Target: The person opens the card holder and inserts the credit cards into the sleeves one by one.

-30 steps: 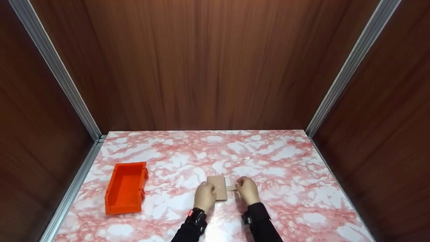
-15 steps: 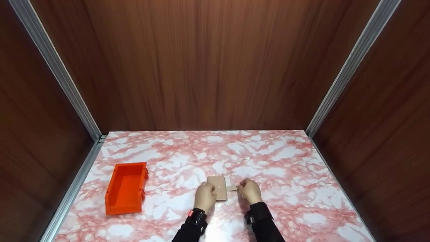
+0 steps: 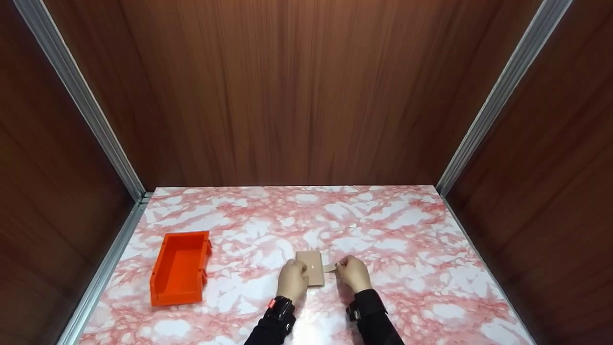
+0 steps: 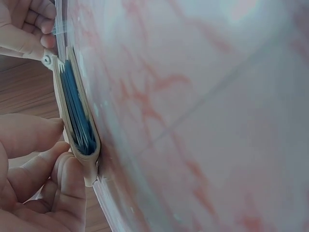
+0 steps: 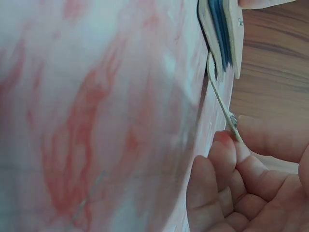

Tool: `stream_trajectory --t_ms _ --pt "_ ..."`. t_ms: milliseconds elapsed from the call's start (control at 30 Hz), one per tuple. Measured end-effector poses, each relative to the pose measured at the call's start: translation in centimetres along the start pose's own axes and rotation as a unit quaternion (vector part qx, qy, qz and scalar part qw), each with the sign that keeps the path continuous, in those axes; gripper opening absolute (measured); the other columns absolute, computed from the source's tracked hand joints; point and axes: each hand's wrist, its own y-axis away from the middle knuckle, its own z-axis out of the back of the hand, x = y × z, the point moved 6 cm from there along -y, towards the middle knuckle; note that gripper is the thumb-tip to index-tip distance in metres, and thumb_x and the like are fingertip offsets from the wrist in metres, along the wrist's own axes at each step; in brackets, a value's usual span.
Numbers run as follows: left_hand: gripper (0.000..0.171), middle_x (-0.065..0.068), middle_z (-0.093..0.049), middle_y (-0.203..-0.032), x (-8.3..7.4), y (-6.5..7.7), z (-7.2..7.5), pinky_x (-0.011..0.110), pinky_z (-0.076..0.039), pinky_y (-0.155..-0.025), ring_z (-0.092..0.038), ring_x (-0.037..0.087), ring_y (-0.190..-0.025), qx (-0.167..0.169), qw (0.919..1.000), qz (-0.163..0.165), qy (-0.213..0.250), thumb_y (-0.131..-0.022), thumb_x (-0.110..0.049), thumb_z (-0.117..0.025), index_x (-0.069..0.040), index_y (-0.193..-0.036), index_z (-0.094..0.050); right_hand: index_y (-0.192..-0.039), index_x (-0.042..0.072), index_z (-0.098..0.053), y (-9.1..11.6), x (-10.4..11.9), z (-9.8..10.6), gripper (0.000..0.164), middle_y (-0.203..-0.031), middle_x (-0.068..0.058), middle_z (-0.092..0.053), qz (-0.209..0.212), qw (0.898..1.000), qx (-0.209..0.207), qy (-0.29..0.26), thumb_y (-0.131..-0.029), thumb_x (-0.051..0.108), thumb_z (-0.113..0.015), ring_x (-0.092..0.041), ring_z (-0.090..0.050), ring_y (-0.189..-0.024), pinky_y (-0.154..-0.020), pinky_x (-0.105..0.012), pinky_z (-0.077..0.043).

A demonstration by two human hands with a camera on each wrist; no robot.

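A small beige card holder (image 3: 315,264) lies on the table, with blue sleeves (image 4: 77,104) between its covers. My left hand (image 3: 291,280) holds it at the near left, thumb and bent index finger on the upper cover in the left wrist view. From its right side sticks out a narrow strap (image 3: 329,268), which bears a metal snap (image 4: 47,60). Between thumb and index finger, my right hand (image 3: 354,274) pinches the strap's free end. In the right wrist view the strap (image 5: 221,100) slants away from the lower cover, and the fingertips partly hide the snap.
An orange open-fronted bin (image 3: 181,268) stands on the left part of the pink-and-white marbled table (image 3: 383,215). Brown wood-grain panels (image 3: 287,96) rise behind and at both sides, with metal rails (image 3: 498,100) at the corners.
My right hand shifted slightly right and toward me, then part of the way back, keeping the strap end pinched. The left hand and the card holder stayed nearly in place.
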Motion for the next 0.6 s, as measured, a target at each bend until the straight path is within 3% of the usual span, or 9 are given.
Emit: stream_trajectory --t_ms 400,600 --pt "0.017 0.008 -0.057 -0.079 0.1 0.0 -0.1 0.041 -0.051 -0.071 -0.060 0.029 -0.073 0.000 1.0000 0.001 -0.002 -0.066 0.006 -0.075 0.002 -0.081 -0.066 -0.077 0.007 -0.063 0.2 2.0 -0.5 0.014 -0.068 0.000 -0.060 0.046 0.997 -0.051 -0.023 -0.088 0.011 -0.071 -0.017 -0.055 -0.062 -0.061 -0.038 -0.048" --pt "0.016 0.008 -0.058 -0.080 0.1 -0.1 -0.1 0.041 -0.051 -0.072 -0.061 0.029 -0.074 0.003 0.9999 -0.005 -0.011 -0.067 0.005 -0.075 0.002 -0.081 -0.067 -0.076 0.009 -0.065 0.2 2.7 -1.2 0.014 -0.067 0.002 -0.060 0.065 0.996 -0.056 -0.040 -0.088 0.012 -0.072 -0.016 -0.055 -0.061 -0.061 -0.037 -0.048"
